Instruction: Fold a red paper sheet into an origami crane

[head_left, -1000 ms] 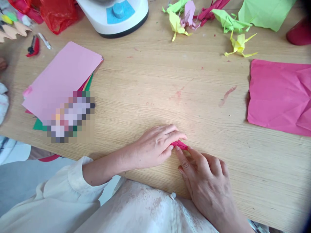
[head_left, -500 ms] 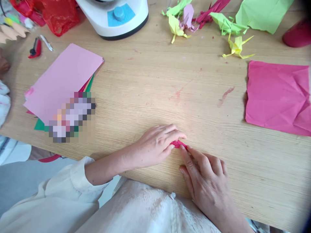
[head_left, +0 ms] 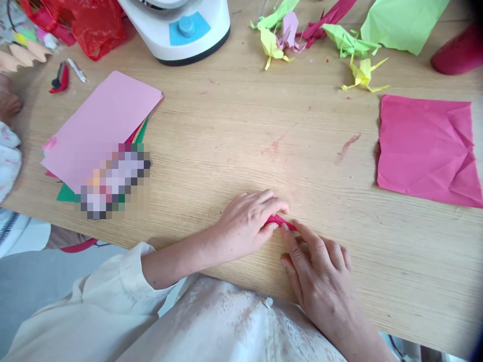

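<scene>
A narrow strip of folded bright pink paper (head_left: 278,219) lies at the near side of the wooden table, between my two hands. My left hand (head_left: 251,221) curls over its left end, thumb below and fingers above, and hides that part. On the right end press the fingertips of my right hand (head_left: 320,271), with the thumb bent underneath and resting near the table. Only a short pointed stretch of the folded paper shows between the fingers.
Stacked coloured paper (head_left: 101,120) with a blurred-out object (head_left: 115,183) lies left. Folded paper figures (head_left: 362,75) and a green sheet (head_left: 405,25) are at the back. A creased pink sheet (head_left: 426,151) lies right, a white appliance (head_left: 181,40) behind. Another person's hand (head_left: 9,100) is far left.
The folded paper has tilted a little, and slightly more of its right point shows. My fingers have shifted slightly along it. The whole view has moved a little.
</scene>
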Available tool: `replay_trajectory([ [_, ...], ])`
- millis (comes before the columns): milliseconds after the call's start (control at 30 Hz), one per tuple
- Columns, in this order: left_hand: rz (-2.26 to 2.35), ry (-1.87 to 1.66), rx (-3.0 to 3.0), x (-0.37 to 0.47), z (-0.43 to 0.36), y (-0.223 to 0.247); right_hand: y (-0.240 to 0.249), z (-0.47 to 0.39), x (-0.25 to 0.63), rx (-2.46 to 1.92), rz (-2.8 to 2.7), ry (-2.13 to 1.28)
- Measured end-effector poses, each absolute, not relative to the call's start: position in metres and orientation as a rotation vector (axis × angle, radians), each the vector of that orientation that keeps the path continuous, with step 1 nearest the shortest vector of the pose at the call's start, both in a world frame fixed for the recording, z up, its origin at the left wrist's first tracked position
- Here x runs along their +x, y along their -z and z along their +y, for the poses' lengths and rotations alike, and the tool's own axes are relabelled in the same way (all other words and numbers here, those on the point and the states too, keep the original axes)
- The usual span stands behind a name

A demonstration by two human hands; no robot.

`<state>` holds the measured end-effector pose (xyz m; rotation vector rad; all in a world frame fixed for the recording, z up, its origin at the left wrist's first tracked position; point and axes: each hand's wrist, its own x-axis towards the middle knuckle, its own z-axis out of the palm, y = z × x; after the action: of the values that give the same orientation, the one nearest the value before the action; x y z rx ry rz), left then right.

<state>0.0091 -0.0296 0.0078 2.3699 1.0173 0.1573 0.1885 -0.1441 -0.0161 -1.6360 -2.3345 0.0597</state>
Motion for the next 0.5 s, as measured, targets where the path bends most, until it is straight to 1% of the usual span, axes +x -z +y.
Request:
replay_trajectory([
  [300,0.965,-0.176,2.317,0.007,-0.026,-0.01,0.015,-0.15,0.195,-1.633,-2.309,-0.029],
  [500,0.967,-0.195,2.303,0.007,-0.027,-0.007,0.016,-0.154,0.2,-1.633,-2.291,-0.074],
])
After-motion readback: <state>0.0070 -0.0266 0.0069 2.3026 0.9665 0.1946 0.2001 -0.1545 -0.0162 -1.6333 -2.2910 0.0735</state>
